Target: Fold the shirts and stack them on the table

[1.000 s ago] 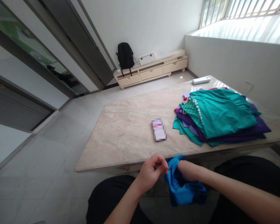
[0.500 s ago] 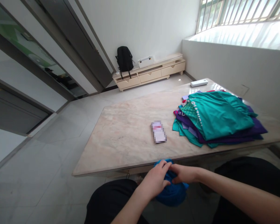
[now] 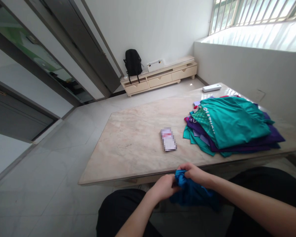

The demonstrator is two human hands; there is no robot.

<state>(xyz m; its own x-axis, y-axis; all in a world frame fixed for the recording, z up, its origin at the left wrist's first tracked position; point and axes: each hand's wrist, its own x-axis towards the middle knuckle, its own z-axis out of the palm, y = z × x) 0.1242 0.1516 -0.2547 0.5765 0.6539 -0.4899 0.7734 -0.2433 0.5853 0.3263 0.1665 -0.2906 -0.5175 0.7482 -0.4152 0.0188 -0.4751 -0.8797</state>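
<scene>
Both my hands grip a bunched blue cloth (image 3: 191, 192) just below the near edge of the marble table (image 3: 135, 138). My left hand (image 3: 162, 187) pinches its left side, and my right hand (image 3: 194, 172) clasps the top of the bundle. The cloth hangs down over my lap in dark trousers. On the table to the right lies a pile of teal and purple garments (image 3: 232, 123). A small flat card-like item (image 3: 168, 139) rests near the table's middle, beyond my hands.
A white remote-like object (image 3: 212, 87) lies at the table's far corner. A low cream cabinet (image 3: 160, 77) with a black backpack (image 3: 133, 62) stands against the far wall. A half wall runs along the right, tiled floor spreads to the left.
The blue cloth hung loose around my right wrist, then got bunched up between both hands. My hands have closed together on it near the table edge.
</scene>
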